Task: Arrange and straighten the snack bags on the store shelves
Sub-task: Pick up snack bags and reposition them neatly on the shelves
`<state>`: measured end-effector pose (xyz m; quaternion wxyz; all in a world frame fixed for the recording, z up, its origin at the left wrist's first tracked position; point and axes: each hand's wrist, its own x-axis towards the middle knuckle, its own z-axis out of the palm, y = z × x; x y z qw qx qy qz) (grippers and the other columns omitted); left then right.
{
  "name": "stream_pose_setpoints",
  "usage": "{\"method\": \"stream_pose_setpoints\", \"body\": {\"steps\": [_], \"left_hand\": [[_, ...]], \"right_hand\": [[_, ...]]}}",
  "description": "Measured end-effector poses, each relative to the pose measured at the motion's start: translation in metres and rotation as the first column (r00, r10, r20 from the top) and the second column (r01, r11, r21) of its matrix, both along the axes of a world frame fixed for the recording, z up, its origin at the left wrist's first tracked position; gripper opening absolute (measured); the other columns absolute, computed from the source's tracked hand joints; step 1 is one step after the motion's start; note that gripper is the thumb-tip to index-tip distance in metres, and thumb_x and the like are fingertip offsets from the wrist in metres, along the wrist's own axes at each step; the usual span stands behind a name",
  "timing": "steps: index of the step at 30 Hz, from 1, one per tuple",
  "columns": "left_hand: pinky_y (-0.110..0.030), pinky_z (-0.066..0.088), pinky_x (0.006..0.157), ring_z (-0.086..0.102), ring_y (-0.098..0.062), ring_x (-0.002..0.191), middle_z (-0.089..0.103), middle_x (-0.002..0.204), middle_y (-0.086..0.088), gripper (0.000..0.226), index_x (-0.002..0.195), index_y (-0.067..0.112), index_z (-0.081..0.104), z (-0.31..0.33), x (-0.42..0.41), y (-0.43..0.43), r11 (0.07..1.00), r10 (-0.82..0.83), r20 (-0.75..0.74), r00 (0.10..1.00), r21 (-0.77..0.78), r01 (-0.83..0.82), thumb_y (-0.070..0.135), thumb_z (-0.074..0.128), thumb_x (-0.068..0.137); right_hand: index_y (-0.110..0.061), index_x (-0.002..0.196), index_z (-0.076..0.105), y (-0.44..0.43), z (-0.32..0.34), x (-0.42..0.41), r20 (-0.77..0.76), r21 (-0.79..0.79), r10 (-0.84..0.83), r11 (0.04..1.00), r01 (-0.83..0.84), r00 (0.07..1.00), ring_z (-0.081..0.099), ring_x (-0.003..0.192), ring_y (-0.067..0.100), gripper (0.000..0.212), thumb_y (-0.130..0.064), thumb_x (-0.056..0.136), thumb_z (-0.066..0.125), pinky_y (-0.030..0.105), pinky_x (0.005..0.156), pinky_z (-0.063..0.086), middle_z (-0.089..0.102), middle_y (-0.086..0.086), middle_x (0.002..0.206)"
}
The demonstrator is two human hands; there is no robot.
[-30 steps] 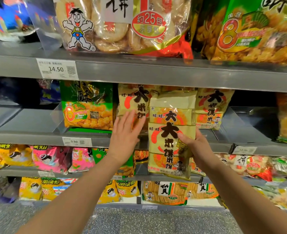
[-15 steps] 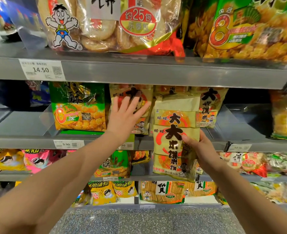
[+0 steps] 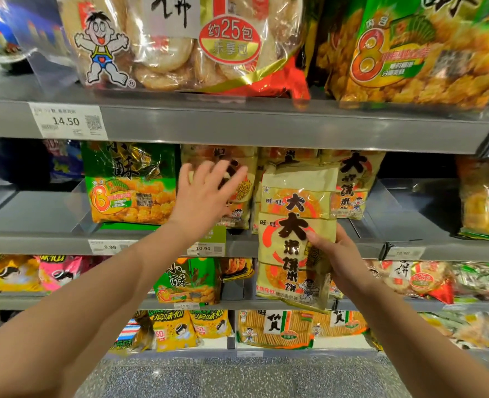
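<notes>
My right hand (image 3: 336, 259) grips a pale yellow rice cracker bag (image 3: 289, 242) with big black characters, held upright in front of the middle shelf (image 3: 157, 242). My left hand (image 3: 206, 193) reaches into that shelf with straight fingers laid against another yellow rice cracker bag (image 3: 237, 179) standing there. More bags of the same kind (image 3: 352, 182) stand behind and to the right. A green corn puff bag (image 3: 131, 182) stands just left of my left hand.
The top shelf (image 3: 266, 124) carries a large clear rice cracker bag (image 3: 180, 41) and a big green bag (image 3: 418, 50). Clear plastic dividers (image 3: 387, 202) split the middle shelf. Lower shelves hold yellow, pink and green snack bags (image 3: 188, 280). Speckled floor (image 3: 237, 374) lies below.
My left hand has risen from the shelf edge and gone deeper, onto the standing yellow bag. My right hand still holds its bag in much the same place.
</notes>
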<state>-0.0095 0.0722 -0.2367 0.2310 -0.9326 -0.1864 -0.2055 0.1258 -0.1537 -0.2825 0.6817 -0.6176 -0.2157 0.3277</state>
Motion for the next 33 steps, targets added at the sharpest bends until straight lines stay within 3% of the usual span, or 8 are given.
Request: {"method": "stream_pose_setpoints", "body": {"steps": [4,7,16,20,22,25,27,33], "left_hand": [[-0.044,0.039,0.09,0.054,-0.03,0.1,0.054,0.092,-0.009,0.064,0.122,0.015,0.047,0.036,0.003,0.007,0.951,0.17,-0.065,0.983,-0.25,-0.181,0.057,0.061,0.076],[-0.038,0.042,0.08,0.059,-0.027,0.088,0.046,0.075,-0.002,0.057,0.111,0.013,0.052,0.038,0.01,0.008,0.937,0.158,-0.106,0.982,-0.299,-0.183,0.059,0.056,0.078],[-0.044,0.04,0.089,0.054,-0.031,0.103,0.059,0.104,-0.009,0.067,0.125,0.017,0.041,0.023,0.007,0.014,0.938,0.131,-0.123,0.984,-0.307,-0.163,0.058,0.06,0.076],[-0.054,0.037,0.094,0.046,-0.031,0.106,0.049,0.114,-0.015,0.062,0.128,0.014,0.044,0.006,-0.016,0.016,0.997,-0.062,0.161,0.985,-0.038,0.069,0.044,0.063,0.077],[-0.045,0.043,0.082,0.051,-0.029,0.099,0.056,0.108,-0.013,0.044,0.116,0.013,0.053,-0.013,-0.032,0.016,0.97,-0.243,0.234,0.941,0.049,0.239,0.031,0.063,0.078],[-0.033,0.048,0.058,0.059,-0.026,0.078,0.063,0.089,-0.007,0.038,0.104,0.011,0.063,-0.031,-0.047,0.007,0.965,-0.201,-0.069,0.977,-0.184,0.186,0.001,0.073,0.068],[-0.034,0.049,0.067,0.056,-0.026,0.094,0.059,0.104,-0.007,0.044,0.117,0.011,0.056,-0.041,-0.048,0.001,0.941,-0.074,-0.266,0.961,-0.337,-0.02,-0.006,0.057,0.077],[-0.034,0.045,0.071,0.047,-0.028,0.105,0.05,0.119,-0.01,0.053,0.129,0.018,0.041,-0.06,-0.037,-0.003,0.889,0.045,-0.205,0.978,-0.439,-0.133,-0.005,0.046,0.081]], "right_hand": [[-0.013,0.123,0.052,-0.001,0.003,0.001,0.016,0.011,0.021,1.0,-0.022,1.0,0.066,0.1,0.029,0.048,-0.019,0.079,0.07,0.044,0.084,0.053,0.068,0.012,0.111],[-0.012,0.123,0.052,-0.002,0.003,0.002,-0.002,0.018,0.015,1.0,-0.015,1.0,0.066,0.101,0.029,0.049,-0.018,0.079,0.069,0.043,0.083,0.053,0.068,0.012,0.111],[-0.012,0.123,0.051,0.0,0.002,-0.002,-0.009,0.017,0.025,1.0,-0.025,1.0,0.066,0.101,0.027,0.053,-0.021,0.075,0.07,0.04,0.083,0.053,0.068,0.011,0.111],[-0.01,0.122,0.051,-0.001,0.005,-0.001,-0.006,0.019,0.026,1.0,-0.025,1.0,0.067,0.098,0.027,0.05,-0.017,0.076,0.071,0.035,0.076,0.054,0.068,0.013,0.11],[-0.01,0.122,0.051,-0.002,0.006,0.001,0.003,0.01,0.022,1.0,-0.022,1.0,0.066,0.099,0.029,0.048,-0.017,0.077,0.069,0.036,0.076,0.053,0.068,0.013,0.11],[-0.013,0.12,0.052,-0.002,0.003,0.001,0.0,-0.007,0.022,1.0,-0.022,1.0,0.067,0.098,0.028,0.039,-0.013,0.083,0.063,0.038,0.079,0.054,0.069,0.012,0.109],[-0.015,0.12,0.053,-0.001,0.0,-0.001,-0.011,-0.021,0.021,1.0,-0.021,1.0,0.067,0.098,0.028,0.036,-0.011,0.085,0.062,0.039,0.079,0.053,0.069,0.012,0.109],[-0.012,0.122,0.052,0.006,-0.002,-0.005,-0.014,-0.027,0.047,0.999,-0.047,0.999,0.066,0.1,0.032,0.046,-0.018,0.079,0.069,0.04,0.079,0.054,0.068,0.015,0.11]]}}
